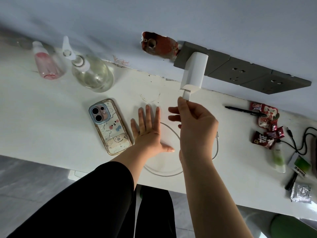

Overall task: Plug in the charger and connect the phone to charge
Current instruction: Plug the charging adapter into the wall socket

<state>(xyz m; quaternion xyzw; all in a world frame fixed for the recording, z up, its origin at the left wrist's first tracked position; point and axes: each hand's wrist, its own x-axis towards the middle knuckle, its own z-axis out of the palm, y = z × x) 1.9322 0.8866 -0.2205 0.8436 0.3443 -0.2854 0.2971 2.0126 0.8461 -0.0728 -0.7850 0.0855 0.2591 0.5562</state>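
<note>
A white charger brick (194,73) sits plugged into the leftmost grey wall socket (186,54). My right hand (193,121) pinches the white cable plug (186,95) at the brick's lower end. The white cable (163,172) loops across the white table, and its free end (217,134) lies to the right of my right wrist. The phone (109,126) lies face down in a clear cartoon case, left of my left hand (149,127). That hand rests flat on the table with fingers spread, holding nothing.
A pink bottle (48,62) and a clear spray bottle (91,71) stand at the back left. A black pen (245,110), snack packets (265,124), a green tube (278,157) and black cables (301,143) crowd the right side. An open hole (157,43) gapes in the wall beside the sockets.
</note>
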